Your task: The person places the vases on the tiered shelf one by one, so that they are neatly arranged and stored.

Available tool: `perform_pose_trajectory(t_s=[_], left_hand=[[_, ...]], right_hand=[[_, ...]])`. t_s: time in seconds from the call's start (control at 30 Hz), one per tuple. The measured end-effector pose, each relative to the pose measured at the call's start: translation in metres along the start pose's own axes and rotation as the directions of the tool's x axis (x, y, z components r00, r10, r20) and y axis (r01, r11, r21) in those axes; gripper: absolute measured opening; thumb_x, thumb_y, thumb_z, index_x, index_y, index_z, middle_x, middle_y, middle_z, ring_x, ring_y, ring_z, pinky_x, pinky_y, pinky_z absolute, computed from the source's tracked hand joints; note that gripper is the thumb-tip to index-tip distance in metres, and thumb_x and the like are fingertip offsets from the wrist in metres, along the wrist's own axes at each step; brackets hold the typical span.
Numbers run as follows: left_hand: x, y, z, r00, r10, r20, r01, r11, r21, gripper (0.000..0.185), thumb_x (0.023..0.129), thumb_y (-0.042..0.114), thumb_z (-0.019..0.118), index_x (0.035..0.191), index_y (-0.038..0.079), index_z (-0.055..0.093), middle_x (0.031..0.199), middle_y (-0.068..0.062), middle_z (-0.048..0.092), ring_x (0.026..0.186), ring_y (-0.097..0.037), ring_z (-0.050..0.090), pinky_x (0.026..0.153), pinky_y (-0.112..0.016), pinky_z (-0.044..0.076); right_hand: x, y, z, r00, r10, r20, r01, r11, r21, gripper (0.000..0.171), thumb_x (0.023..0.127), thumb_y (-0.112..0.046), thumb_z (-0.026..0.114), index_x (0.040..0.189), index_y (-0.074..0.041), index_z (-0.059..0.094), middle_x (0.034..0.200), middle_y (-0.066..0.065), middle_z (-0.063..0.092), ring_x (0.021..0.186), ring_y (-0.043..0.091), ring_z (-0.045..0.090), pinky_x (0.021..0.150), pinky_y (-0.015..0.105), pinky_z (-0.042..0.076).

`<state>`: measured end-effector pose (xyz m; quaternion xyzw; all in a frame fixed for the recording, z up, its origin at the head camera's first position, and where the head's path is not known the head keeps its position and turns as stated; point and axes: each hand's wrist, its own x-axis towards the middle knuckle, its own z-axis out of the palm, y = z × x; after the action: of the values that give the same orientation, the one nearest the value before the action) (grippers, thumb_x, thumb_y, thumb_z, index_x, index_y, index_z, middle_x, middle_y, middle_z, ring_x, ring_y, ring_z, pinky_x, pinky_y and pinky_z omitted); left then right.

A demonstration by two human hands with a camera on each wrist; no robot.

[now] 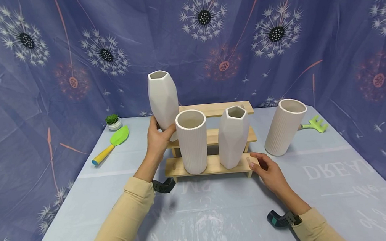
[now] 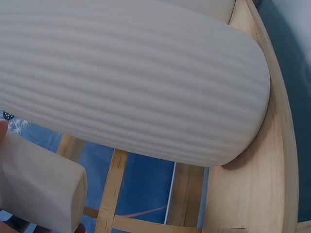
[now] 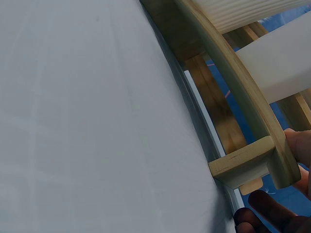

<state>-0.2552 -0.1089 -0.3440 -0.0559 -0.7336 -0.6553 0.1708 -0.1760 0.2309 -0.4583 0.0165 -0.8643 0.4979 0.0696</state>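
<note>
My left hand (image 1: 158, 140) grips the lower part of a white faceted vase (image 1: 163, 100) above the left side of a three-step wooden plant stand (image 1: 213, 160). In the left wrist view the base of this vase (image 2: 41, 182) shows free of the slats. My right hand (image 1: 270, 171) holds the right end of the stand's lowest step (image 3: 252, 111), thumb and fingers about its edge. On that step stand a white ribbed cylindrical vase (image 1: 193, 147) at the left and a second faceted vase (image 1: 233, 140) at the right.
Another ribbed vase (image 1: 284, 127) stands on the table right of the stand. Behind it lies a green hand rake (image 1: 315, 124). At the left are a green trowel with a yellow handle (image 1: 112, 144) and a small potted succulent (image 1: 113, 122). A patterned cloth (image 1: 136, 26) hangs behind.
</note>
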Motion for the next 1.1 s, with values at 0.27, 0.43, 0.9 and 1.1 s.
perform_pose_trajectory(t_s=[0.27,0.43,0.9,1.1], left_hand=[[0.004,0.009,0.001,1.0,0.015,-0.006,-0.015,1.0,-0.001,0.058,0.078,0.018,0.073,0.129,0.011,0.046,0.121,-0.009,0.052,0.106,-0.02,0.047,0.084,-0.038,0.046],[0.009,0.016,0.001,0.999,0.037,0.005,-0.037,0.999,0.002,0.059,0.079,0.019,0.071,0.131,0.011,0.044,0.124,-0.01,0.051,0.108,-0.022,0.048,0.085,-0.04,0.046],[0.018,0.02,0.005,0.997,0.071,-0.016,-0.07,0.997,0.012,0.058,0.078,0.019,0.071,0.13,0.012,0.046,0.12,-0.01,0.054,0.108,-0.022,0.048,0.093,-0.041,0.042],[0.021,0.026,0.006,0.995,0.103,-0.017,-0.102,0.994,0.024,0.061,0.076,0.027,0.076,0.13,0.018,0.047,0.12,-0.009,0.056,0.109,-0.021,0.051,0.092,-0.041,0.043]], right_hand=[[0.0,0.001,0.0,1.0,0.009,-0.001,-0.009,1.0,-0.008,0.048,0.092,-0.036,0.06,0.132,-0.012,0.051,0.13,0.013,0.057,0.106,0.004,0.05,0.082,0.007,0.04],[0.0,0.001,0.0,1.0,0.004,0.002,-0.004,1.0,0.002,0.048,0.092,-0.035,0.059,0.133,-0.011,0.05,0.131,0.014,0.055,0.115,0.021,0.051,0.082,0.007,0.039],[0.0,0.001,0.0,1.0,0.002,0.005,-0.002,1.0,0.0,0.047,0.092,-0.035,0.059,0.132,-0.011,0.05,0.132,0.013,0.055,0.116,0.023,0.051,0.083,0.008,0.039],[-0.001,0.001,0.0,1.0,0.01,-0.001,-0.01,1.0,-0.01,0.047,0.092,-0.036,0.06,0.132,-0.012,0.051,0.128,0.013,0.058,0.106,0.012,0.051,0.082,0.011,0.041]])
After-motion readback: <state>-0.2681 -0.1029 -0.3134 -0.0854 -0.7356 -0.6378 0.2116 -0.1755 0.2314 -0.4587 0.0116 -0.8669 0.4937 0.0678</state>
